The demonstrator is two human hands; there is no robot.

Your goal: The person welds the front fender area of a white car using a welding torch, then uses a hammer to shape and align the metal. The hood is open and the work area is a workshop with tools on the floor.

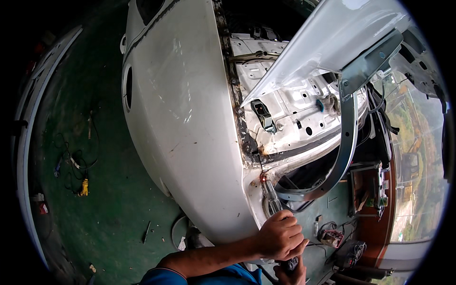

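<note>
My left hand (pixel 280 237) is closed around the body of a slim-nosed power tool (pixel 271 195). Behind it, near the lower edge, my right hand (pixel 292 274) grips the dark rear end of the same tool. The metal nose points away from me and its tip meets a seam at the rear corner of a white car body (pixel 190 109). A small orange glow shows at that contact spot, among rusty brown marks. Most of the tool's body is hidden under my fingers, so its exact kind is unclear.
A raised white trunk lid (pixel 327 42) hangs on a curved metal hinge arm (pixel 349 137) just right of the work. A glove (pixel 328 104) lies inside the body. Cables with a yellow plug (pixel 84 187) lie on the green floor; a cart (pixel 368 190) stands at right.
</note>
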